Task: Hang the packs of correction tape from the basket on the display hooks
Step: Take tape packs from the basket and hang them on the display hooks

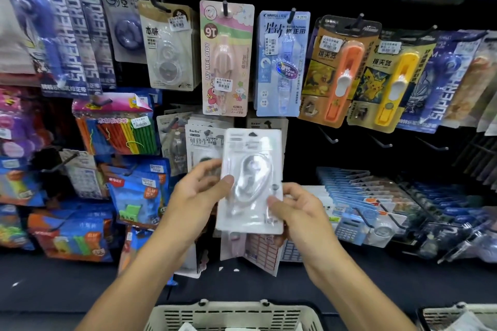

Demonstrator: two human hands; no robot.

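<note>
Nearest the lens, at the bottom centre of the frame, sits the slatted rim of a beige basket (234, 316), with a second basket's (457, 317) corner at the lower right. Above it both forearms reach up to one white pack of correction tape (251, 180), held upright in the middle of the frame in front of the dark display wall. Left hand (200, 191) grips the pack's left edge — thumb across the clear blister, fingers curled behind it. Right hand (298, 207) pinches the lower right corner, thumb on the front. Just behind the pack's upper left hang more packs (200, 142) of a similar kind on a hook; whether the held pack touches them cannot be told. Higher, in the centre, a pink My Melody card (227, 59) and a pale blue card (282, 64) hang from black hooks (225, 7). Bare hooks (329, 138) jut out at centre right — below the orange (338, 72) and yellow (387, 86) packs.
</note>
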